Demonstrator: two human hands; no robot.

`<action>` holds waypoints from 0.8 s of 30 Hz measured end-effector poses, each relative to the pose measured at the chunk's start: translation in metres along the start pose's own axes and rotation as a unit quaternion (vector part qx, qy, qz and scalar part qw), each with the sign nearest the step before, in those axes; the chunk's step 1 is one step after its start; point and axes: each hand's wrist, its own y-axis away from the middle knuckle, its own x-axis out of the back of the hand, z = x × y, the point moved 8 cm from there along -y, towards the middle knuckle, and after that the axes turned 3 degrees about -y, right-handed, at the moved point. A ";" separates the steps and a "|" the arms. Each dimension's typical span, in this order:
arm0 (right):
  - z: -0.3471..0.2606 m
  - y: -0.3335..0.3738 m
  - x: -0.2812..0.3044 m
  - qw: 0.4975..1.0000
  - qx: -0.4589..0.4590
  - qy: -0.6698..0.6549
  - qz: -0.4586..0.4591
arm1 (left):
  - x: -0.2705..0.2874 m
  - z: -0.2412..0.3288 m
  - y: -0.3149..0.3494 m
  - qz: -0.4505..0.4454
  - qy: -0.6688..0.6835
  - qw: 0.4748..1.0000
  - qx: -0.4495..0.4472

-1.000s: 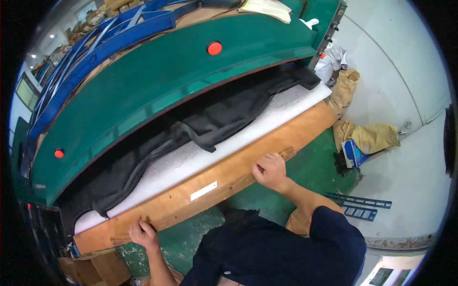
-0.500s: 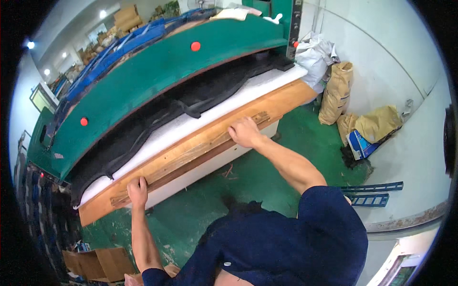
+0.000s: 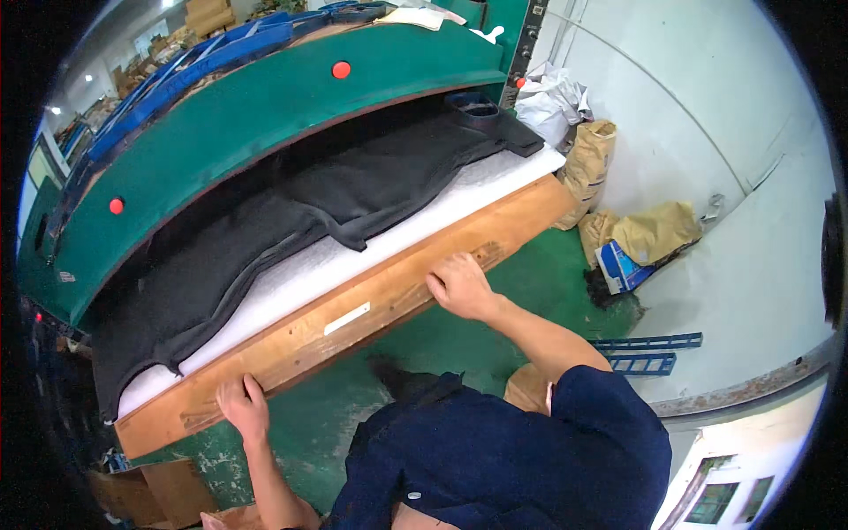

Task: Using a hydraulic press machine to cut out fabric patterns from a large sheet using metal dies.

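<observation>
A long wooden board [image 3: 300, 340] lies slanting across the middle, with a small white strip [image 3: 347, 319] on its face. My left hand [image 3: 244, 408] is closed over the board's near edge towards its left end. My right hand [image 3: 461, 284] grips the same edge further right, fingers curled over the top. Behind the board runs a white padded sheet [image 3: 265, 309]. Black fabric [image 3: 265, 221] lies over that sheet, its near edge wavy with a flap hanging at the middle. The far part of the fabric goes under a green machine beam [image 3: 247, 106].
Two red buttons [image 3: 341, 70] stand out on the green beam. A dark blue tray [image 3: 474, 110] sits on the far right of the fabric. White sacks [image 3: 548, 106], brown paper bags [image 3: 590, 159] and blue racks [image 3: 645, 353] line the right wall. A cardboard box [image 3: 168, 490] stands lower left.
The board and both hands have come nearer to me, and more black fabric shows from under the beam. The white panel below the board is no longer seen. The view has shifted too.
</observation>
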 end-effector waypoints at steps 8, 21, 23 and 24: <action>0.045 -0.027 0.018 0.963 -0.147 -0.143 -0.176 | 0.006 0.009 -0.011 -0.001 0.034 0.999 -0.012; 0.338 -0.179 0.122 0.993 -0.101 0.042 0.043 | -0.032 -0.036 -0.001 -0.081 0.081 0.954 0.278; 0.359 -0.185 0.109 0.995 -0.100 0.017 -0.019 | -0.047 -0.018 -0.009 -0.077 0.189 0.902 0.380; 0.366 -0.191 0.110 0.994 -0.104 0.009 -0.022 | -0.058 -0.002 -0.021 -0.101 0.183 0.916 0.341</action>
